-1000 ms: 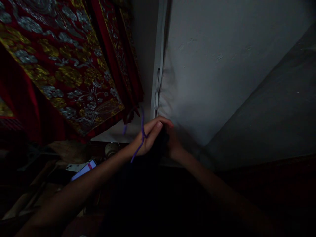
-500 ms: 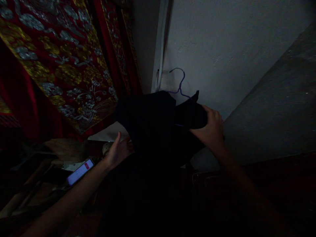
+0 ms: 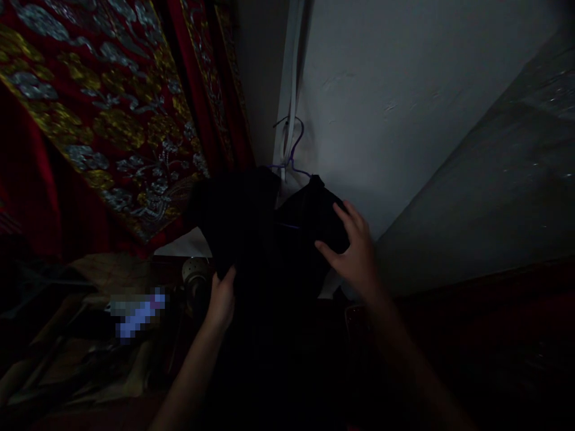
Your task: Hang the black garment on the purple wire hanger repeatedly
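A dark garment (image 3: pixel 251 239), black or very dark blue, hangs on a thin purple wire hanger (image 3: pixel 293 157). The hook of the hanger reaches over a pale vertical strip on the wall. My left hand (image 3: pixel 223 298) is at the garment's left edge, thumb on the front and its other fingers mostly hidden, apparently closed on the cloth. At the right shoulder of the garment, my right hand (image 3: pixel 356 248) has its thumb and fingers spread against or just beside the fabric. Darkness hides the lower part of the garment.
Red cloth (image 3: pixel 135 129) with gold and silver embroidery hangs at the left. Behind the hanger is a pale wall (image 3: pixel 386 108). A blurred-out lit phone (image 3: pixel 140 314) lies at lower left, near a round perforated object (image 3: pixel 195 270).
The hanger and garment have shifted left, bringing the hook to the pale strip. My right hand has loosened from the shoulder and spread its fingers. My left hand has moved lower on the edge.
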Demonstrator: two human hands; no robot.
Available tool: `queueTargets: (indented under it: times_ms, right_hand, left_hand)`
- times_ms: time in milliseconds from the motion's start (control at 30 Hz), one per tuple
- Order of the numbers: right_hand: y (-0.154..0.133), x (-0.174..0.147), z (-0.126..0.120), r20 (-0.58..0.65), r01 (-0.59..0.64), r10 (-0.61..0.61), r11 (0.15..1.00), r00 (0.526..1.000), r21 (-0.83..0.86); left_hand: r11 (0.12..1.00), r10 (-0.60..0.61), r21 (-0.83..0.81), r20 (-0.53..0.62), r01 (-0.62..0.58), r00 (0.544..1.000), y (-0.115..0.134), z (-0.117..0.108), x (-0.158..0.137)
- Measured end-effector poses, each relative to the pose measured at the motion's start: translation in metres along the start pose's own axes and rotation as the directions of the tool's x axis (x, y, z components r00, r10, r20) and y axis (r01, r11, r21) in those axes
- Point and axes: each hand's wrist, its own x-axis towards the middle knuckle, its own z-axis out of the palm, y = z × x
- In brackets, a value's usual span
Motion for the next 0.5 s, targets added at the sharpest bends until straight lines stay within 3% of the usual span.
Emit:
queueTargets:
  times_ms: [67, 100, 167, 267, 400, 500]
  right_hand:
    - [-0.005, -0.026, 0.019, -0.041, -0.192, 0.205, 0.958, 0.978, 0.211]
    - [-0.007, -0.038, 0.032, -0.022, -0.312, 0.334, 0.902, 0.942, 0.298]
    - [-0.01, -0.053, 0.064, 0.185, -0.52, 0.487, 0.766, 0.853, 0.379]
    - [-0.008, -0.057, 0.11, 0.385, -0.667, 0.552, 0.676, 0.74, 0.314]
    - [0.0, -0.064, 0.142, 0.423, -0.732, 0.61, 0.639, 0.669, 0.235]
    - [-0.003, -0.096, 0.14, 0.484, -0.776, 0.619, 0.578, 0.619, 0.253]
  left_hand:
    - [0.999, -0.044, -0.029, -0.028, 0.043, 0.999, -0.007, -0.003, -0.007]
    - [0.998, -0.059, -0.034, -0.032, 0.057, 0.998, -0.01, -0.005, -0.011]
    - [0.997, -0.074, -0.028, -0.012, 0.073, 0.997, -0.015, -0.006, -0.018]
    - [0.997, -0.077, -0.008, -0.003, 0.077, 0.997, -0.017, -0.009, -0.027]
    - [0.999, -0.031, 0.018, -0.048, 0.032, 0.998, -0.016, -0.014, -0.032]
    - [0.973, 0.198, 0.154, -0.181, -0.171, 0.963, -0.02, -0.022, -0.035]
